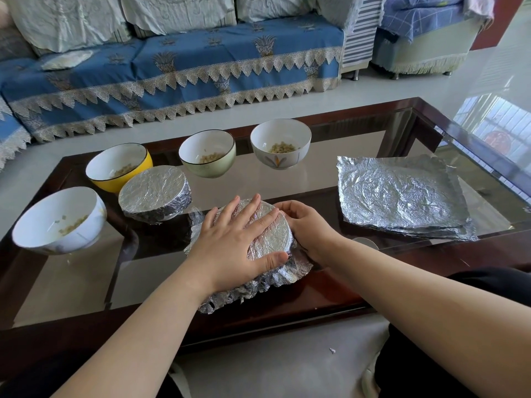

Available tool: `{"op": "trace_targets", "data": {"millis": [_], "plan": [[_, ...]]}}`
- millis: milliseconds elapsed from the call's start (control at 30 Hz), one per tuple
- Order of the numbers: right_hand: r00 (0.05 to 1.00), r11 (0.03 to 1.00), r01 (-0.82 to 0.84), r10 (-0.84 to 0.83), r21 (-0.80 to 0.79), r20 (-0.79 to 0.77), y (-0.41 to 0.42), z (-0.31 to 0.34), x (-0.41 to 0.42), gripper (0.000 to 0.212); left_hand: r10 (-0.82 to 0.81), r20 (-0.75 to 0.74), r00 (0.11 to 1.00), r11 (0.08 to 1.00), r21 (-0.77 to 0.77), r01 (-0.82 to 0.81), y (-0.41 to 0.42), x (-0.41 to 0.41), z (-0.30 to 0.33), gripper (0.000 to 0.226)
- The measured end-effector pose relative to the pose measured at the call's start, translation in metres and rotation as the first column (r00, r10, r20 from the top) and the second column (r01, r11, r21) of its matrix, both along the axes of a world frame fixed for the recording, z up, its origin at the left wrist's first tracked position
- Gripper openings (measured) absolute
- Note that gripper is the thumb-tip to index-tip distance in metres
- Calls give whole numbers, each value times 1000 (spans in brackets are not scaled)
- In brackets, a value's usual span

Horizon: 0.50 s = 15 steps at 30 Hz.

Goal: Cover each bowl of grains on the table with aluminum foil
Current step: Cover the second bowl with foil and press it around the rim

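No legible text anywhere.

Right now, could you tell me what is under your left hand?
The left hand presses foil over a bowl, whose contents are hidden. The right hand grips its side.

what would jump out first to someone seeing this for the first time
Both hands draw the eye at the near middle of the dark glass-topped table: the left hand lies flat on the crinkled foil over a bowl, while the right hand curls round its far side. Next comes the stack of silver foil sheets at the right. At the left, beside an already foil-wrapped bowl, stands a bright yellow bowl of grains.
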State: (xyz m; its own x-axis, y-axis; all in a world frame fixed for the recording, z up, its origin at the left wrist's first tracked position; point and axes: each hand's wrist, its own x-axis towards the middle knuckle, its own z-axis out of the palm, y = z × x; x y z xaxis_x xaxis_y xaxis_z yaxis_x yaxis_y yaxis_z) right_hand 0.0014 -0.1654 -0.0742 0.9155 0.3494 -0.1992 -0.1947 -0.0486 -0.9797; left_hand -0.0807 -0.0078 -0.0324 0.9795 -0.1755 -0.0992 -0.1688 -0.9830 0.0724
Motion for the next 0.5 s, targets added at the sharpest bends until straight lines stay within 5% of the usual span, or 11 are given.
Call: {"op": "trace_targets", "data": {"millis": [500], "plan": [[977, 895, -53, 138, -442, 164, 2, 11, 8, 26, -1, -8, 1000, 1000, -3, 1, -1, -2, 2, 78]]}}
